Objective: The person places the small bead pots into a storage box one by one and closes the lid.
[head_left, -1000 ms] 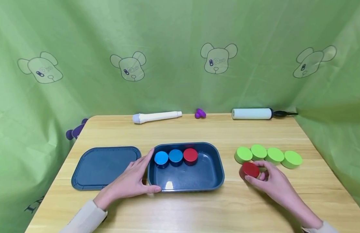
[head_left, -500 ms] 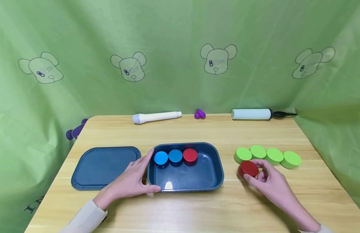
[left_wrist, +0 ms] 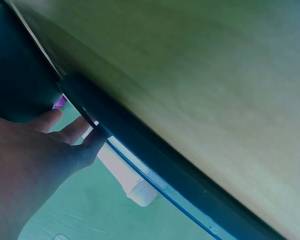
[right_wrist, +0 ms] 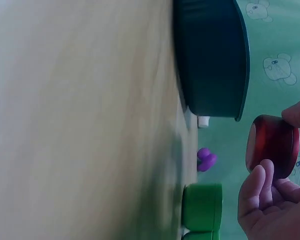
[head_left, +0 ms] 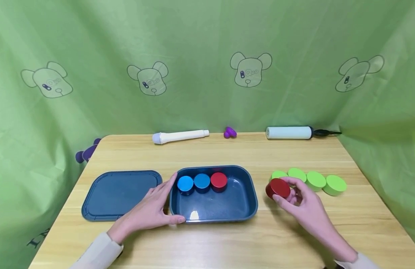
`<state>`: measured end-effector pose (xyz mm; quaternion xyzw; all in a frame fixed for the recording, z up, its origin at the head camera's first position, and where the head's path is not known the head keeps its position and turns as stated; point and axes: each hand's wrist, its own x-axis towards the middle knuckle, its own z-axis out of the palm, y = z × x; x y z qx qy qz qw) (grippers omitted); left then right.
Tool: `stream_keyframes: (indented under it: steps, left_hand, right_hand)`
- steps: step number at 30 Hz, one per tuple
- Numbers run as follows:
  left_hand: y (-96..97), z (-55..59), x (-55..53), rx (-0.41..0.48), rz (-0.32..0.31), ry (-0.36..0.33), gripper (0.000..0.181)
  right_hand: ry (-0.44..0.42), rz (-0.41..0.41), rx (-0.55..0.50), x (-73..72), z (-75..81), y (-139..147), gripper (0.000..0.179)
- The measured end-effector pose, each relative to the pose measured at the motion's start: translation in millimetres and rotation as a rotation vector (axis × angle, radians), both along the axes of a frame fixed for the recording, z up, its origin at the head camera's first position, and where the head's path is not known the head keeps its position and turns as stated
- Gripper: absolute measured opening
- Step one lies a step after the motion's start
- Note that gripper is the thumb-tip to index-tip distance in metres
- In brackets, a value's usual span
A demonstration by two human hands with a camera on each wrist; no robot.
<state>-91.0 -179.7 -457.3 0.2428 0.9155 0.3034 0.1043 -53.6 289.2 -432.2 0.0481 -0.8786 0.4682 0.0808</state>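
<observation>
My right hand (head_left: 305, 203) pinches a shiny red round tin (head_left: 277, 188) between thumb and fingers, raised off the table; the right wrist view shows the red tin (right_wrist: 272, 146) tilted, with a paler underside. My left hand (head_left: 148, 207) rests against the near left corner of a dark blue box (head_left: 214, 221), fingers along its left side and thumb at its front rim. Inside the box, along the back wall, stand two blue round tins, the left one (head_left: 185, 184) and the middle one (head_left: 202, 182), and a red round tin (head_left: 219, 181).
Several light green round tins (head_left: 315, 180) stand right of the box, partly behind my right hand. A dark blue lid (head_left: 121, 192) lies to the left. Along the back edge are a white microphone (head_left: 180, 136), a small purple object (head_left: 230, 132) and a white hand pump (head_left: 289, 132).
My right hand has lifted the red tin and carried it a little leftward, toward the box. The left hand and the box have stayed put.
</observation>
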Motion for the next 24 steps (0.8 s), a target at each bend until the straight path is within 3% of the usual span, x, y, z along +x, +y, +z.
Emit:
stream_keyframes:
  steps: [12,18,24]
  left_hand:
    - [0.9,-0.2,0.1,-0.003,-0.001,0.010,0.125]
    - [1.7,0.5,0.1,0.001,-0.003,0.011,0.126]
    - [0.9,0.3,1.5,0.002,0.002,0.009,0.125]
  right_hand:
    - [0.004,0.004,0.056,-13.3,13.9,-22.7,0.056]
    - [0.037,0.053,0.038,-18.3,12.5,-33.4,0.054]
    - [0.015,0.098,0.035,-23.6,15.8,-47.2,0.054]
